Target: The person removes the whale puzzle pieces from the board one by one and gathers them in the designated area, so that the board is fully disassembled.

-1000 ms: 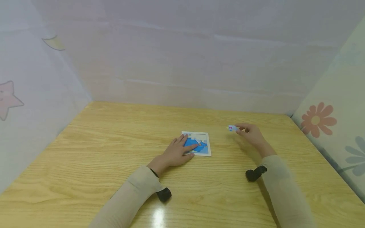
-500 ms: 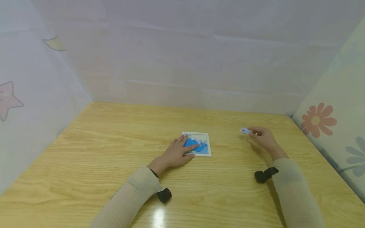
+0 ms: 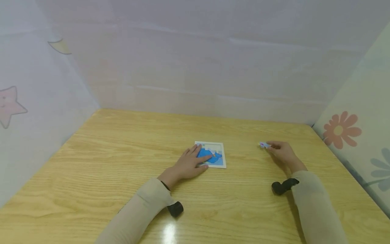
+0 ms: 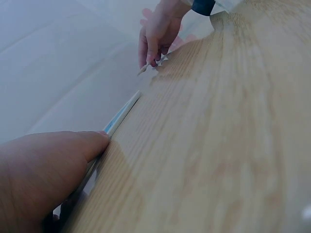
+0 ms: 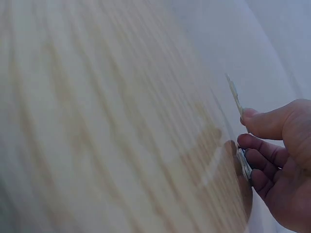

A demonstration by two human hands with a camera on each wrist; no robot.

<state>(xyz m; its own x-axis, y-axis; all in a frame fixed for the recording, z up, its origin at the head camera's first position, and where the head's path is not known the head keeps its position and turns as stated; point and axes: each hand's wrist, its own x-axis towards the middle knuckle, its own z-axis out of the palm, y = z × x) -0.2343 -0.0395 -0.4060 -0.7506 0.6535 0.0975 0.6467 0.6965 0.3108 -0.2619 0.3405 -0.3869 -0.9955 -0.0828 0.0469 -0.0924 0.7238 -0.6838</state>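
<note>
A white-framed jigsaw puzzle point(image 3: 224, 159) with a blue whale picture lies flat on the wooden table. Over its left part rests my left hand point(image 3: 189, 164), fingers spread, hiding some of the picture. A pale gap shows along the puzzle's upper part. To the right, my right hand point(image 3: 284, 152) pinches a small light-blue puzzle piece point(image 3: 264, 145) with a pink mark, just above the table. In the right wrist view that puzzle piece point(image 5: 234, 97) is seen edge-on between thumb and finger. A second thin piece point(image 5: 244, 164) shows against the curled lower fingers.
The wooden table point(image 3: 137, 135) reaches a pale cloth wall point(image 3: 195, 67) behind. Side cloths carry a pink star point(image 3: 11, 105) and a red flower point(image 3: 341, 129). A black wrist camera point(image 3: 175, 209) sits at the left cuff, another black camera point(image 3: 281, 187) at the right.
My right hand has moved right, away from the puzzle, and then a little lower, carrying the puzzle piece, which has turned slightly. My left hand stays in place.
</note>
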